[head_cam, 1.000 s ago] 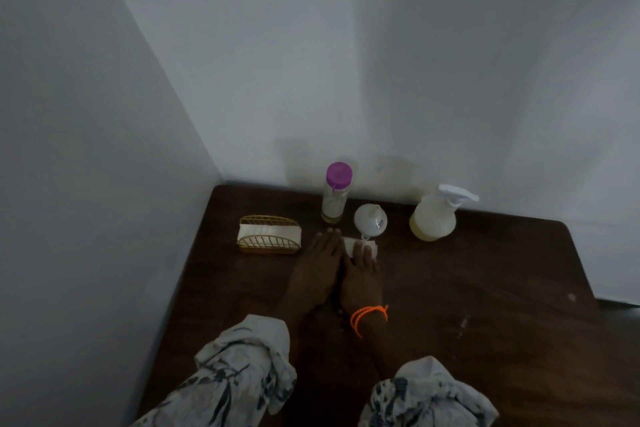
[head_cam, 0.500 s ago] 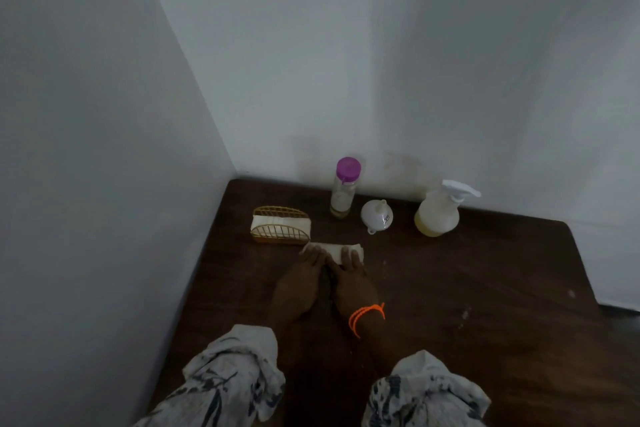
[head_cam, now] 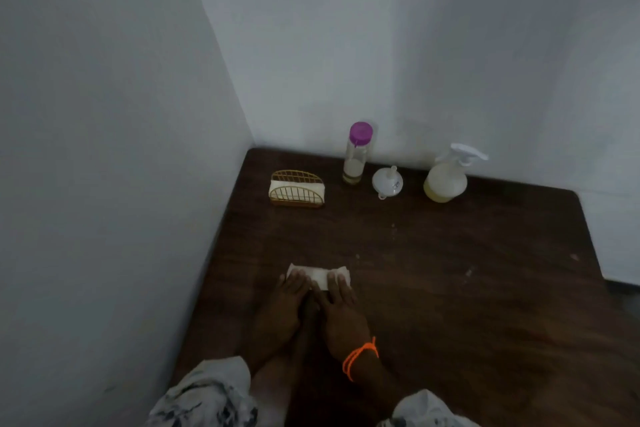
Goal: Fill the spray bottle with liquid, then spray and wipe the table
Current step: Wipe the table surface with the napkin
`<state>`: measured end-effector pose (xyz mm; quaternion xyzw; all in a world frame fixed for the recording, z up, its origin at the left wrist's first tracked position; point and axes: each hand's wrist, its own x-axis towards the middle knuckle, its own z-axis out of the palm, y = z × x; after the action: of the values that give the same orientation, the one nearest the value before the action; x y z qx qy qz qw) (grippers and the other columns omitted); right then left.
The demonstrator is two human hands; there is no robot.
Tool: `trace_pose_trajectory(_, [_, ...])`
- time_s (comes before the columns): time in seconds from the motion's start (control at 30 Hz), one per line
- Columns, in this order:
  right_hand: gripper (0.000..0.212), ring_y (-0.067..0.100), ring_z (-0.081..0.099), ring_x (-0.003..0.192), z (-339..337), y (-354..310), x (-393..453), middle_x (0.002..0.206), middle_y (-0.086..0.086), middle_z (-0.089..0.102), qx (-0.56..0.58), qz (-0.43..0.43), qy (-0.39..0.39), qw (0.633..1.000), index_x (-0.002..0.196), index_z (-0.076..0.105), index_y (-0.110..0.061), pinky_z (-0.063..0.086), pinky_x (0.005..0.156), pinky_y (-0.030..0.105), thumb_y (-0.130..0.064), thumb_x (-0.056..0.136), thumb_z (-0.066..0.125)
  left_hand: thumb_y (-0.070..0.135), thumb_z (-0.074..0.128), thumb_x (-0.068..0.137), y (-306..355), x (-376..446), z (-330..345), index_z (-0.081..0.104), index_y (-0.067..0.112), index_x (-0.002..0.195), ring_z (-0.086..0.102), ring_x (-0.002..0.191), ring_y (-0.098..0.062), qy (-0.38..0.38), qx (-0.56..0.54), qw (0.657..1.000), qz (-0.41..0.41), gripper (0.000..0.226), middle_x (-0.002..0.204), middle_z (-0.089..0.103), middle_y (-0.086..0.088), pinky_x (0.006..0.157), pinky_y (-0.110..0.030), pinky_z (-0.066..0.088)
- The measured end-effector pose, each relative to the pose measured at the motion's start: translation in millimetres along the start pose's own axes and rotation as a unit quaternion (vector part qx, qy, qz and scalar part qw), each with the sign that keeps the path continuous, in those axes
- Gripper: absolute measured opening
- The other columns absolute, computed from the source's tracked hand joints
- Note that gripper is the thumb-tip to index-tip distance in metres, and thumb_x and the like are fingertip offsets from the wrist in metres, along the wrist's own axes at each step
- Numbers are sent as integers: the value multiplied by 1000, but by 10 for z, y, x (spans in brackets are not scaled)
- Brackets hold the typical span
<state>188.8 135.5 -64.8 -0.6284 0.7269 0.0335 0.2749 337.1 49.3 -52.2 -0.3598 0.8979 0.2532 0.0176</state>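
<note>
Both hands flat, side by side, fingers extended, pressing a folded white tissue [head_cam: 320, 277] onto dark wood table [head_cam: 485, 288]: left hand [head_cam: 282, 308], right hand [head_cam: 341, 314] w/ orange wrist thread [head_cam: 360, 356]; spray bottle [head_cam: 448, 175] upright at back wall, pale yellow liquid inside, well apart from hands; funnel [head_cam: 387, 182], purple-capped bottle [head_cam: 356, 152], wire tissue holder [head_cam: 297, 188] to its left.

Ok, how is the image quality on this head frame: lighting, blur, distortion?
Head view: dim, flat light with a grey cast; the dark brown wooden table swallows detail, and both hands on the folded white paper towel read nearly black. Soft focus throughout. Wide-angle bending tilts the wall corner. No glare; faint shadows show behind the purple-capped clear bottle.
</note>
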Motion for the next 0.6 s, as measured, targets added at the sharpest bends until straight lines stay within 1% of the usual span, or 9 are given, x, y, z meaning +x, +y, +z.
trace_pose_trajectory(0.1, [64, 35, 52, 138, 178, -65, -432, 151, 18, 50, 8, 17, 49, 999, 147, 54, -28, 42, 115, 43, -42, 85, 45, 11, 63, 86, 148, -313, 218, 63, 5, 139, 51, 142, -33, -24, 17, 1000, 1, 53, 149, 56, -15, 122, -25, -9])
trace_pose_trajectory(0.17, [66, 34, 53, 136, 275, -50, -720, 152, 15, 49, 5, 28, 35, 999, 144, 56, -28, 43, 112, 41, -47, 82, 46, 21, 68, 88, 278, -503, 352, 61, 10, 143, 36, 151, -28, -80, 55, 995, 11, 57, 153, 53, -11, 124, -26, -17])
trace_pose_trajectory(0.2, [67, 33, 54, 137, 317, -26, -852, 152, 14, 46, 1, 34, 35, 999, 143, 58, -28, 40, 113, 40, -49, 81, 45, 30, 67, 85, 350, -576, 443, 67, 13, 137, 28, 154, -26, -99, 96, 990, 16, 55, 147, 60, -9, 126, -31, -13])
trace_pose_trajectory(0.27, [66, 28, 37, 149, 411, 53, -1073, 151, 14, 41, 11, 46, 46, 998, 140, 60, -27, 28, 115, 38, -51, 80, 46, 37, 52, 81, 559, -638, 541, 74, 14, 125, -1, 160, -25, -109, 127, 986, 17, 55, 135, 69, -6, 125, -40, 2])
trace_pose_trajectory(0.33, [66, 21, 0, 159, 477, 142, -1217, 159, 14, 33, 46, 59, 63, 995, 141, 58, -24, 15, 117, 36, -50, 81, 48, 33, 44, 79, 713, -662, 670, 78, 15, 119, -16, 158, -20, -97, 137, 985, 33, 56, 131, 72, -4, 120, -39, 9])
trace_pose_trajectory(0.4, [70, 19, -13, 157, 477, 227, -1259, 170, 11, 10, 52, 70, 80, 993, 149, 46, -25, 9, 119, 35, -49, 84, 48, 33, 44, 75, 807, -628, 674, 79, 16, 118, 1, 159, -17, -124, 132, 982, 45, 57, 130, 73, -3, 121, -39, 8])
trace_pose_trajectory(0.5, [78, 28, -4, 158, 452, 368, -1152, 166, 12, -4, 49, 82, 62, 994, 160, 22, -28, 1, 127, 38, -50, 91, 51, 39, 57, 73, 918, -474, 582, 77, 17, 123, 55, 138, -19, -172, 158, 971, 52, 58, 135, 70, -4, 124, -41, 1])
trace_pose_trajectory(0.53, [80, 34, 10, 157, 419, 412, -1090, 164, 14, 1, 59, 89, 62, 992, 160, 23, -27, 8, 127, 39, -45, 90, 59, 39, 62, 77, 918, -381, 563, 72, 15, 131, 55, 139, -20, -151, 161, 974, 55, 61, 143, 64, -7, 125, -42, -3])
trace_pose_trajectory(0.6, [80, 38, 23, 153, 317, 516, -924, 163, 17, 9, 62, 104, 86, 989, 159, 26, -25, 18, 124, 42, -31, 90, 66, 35, 54, 96, 860, -102, 523, 39, 8, 158, 22, 158, -25, -104, 143, 983, 41, 69, 168, 29, -13, 127, -42, -15])
